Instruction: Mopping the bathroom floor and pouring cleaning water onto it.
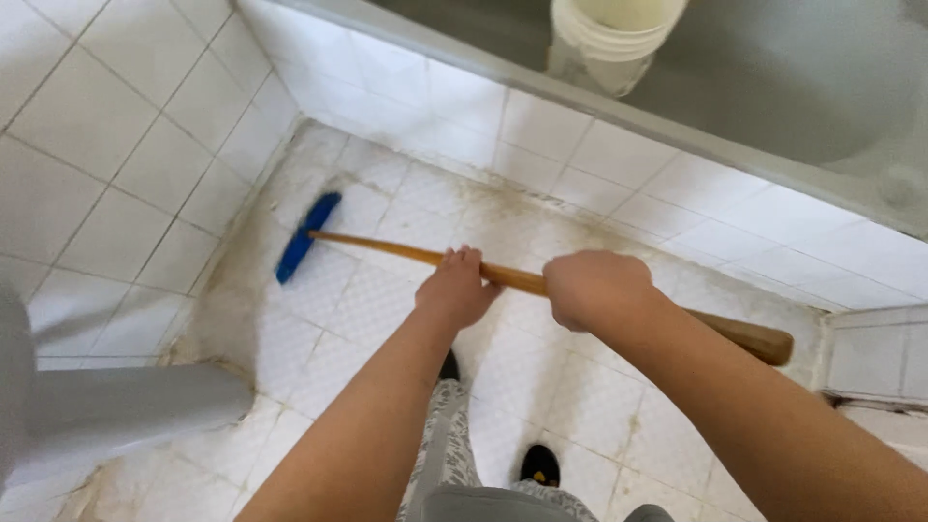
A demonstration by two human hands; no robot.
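Fingers of both hands are closed around a wooden broom handle — the left hand farther down the shaft, the right hand nearer its butt end. Its blue brush head rests on the stained white floor tiles at far left, near the tiled wall. A white bucket sits in the grey tub beyond.

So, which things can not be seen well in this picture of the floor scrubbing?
Head view only:
- Wooden handle: the parts inside the left hand and right hand are hidden.
- Blue brush head: bristles face down, unseen.
- White bucket: top cut off by the edge.
- Grey fixture, lower left: cut off, kind unclear.
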